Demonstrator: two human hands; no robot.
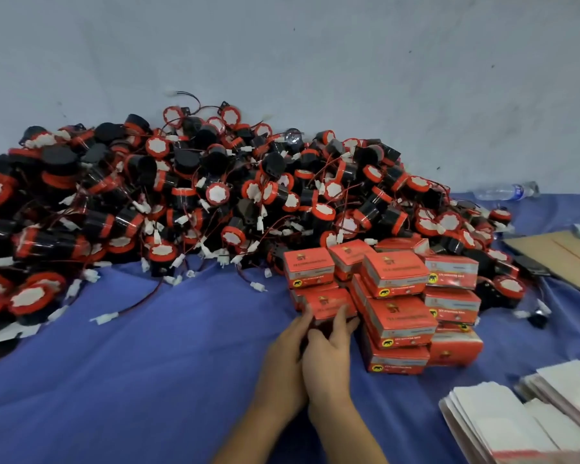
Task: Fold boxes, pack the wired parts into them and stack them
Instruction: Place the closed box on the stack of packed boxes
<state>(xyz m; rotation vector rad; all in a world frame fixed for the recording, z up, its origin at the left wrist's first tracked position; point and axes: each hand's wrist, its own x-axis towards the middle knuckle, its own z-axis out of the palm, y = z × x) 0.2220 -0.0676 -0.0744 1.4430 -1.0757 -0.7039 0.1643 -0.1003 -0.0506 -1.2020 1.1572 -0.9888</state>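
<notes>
Gripping one small, gold-printed red box (329,303), the left hand (287,356) and right hand (329,360) curl round it at the near-left corner of the stack (399,321). Roughly eleven are stacked on the blue cloth (181,346), with uncounted wired parts (215,192) heaped behind.

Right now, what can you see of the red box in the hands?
The box is a red carton that looks like card, closed, with a gold logo and dark print on top. It sits top up at the left front of the stack of like boxes, over the blue cloth. The left hand and right hand hold its near side.
</notes>
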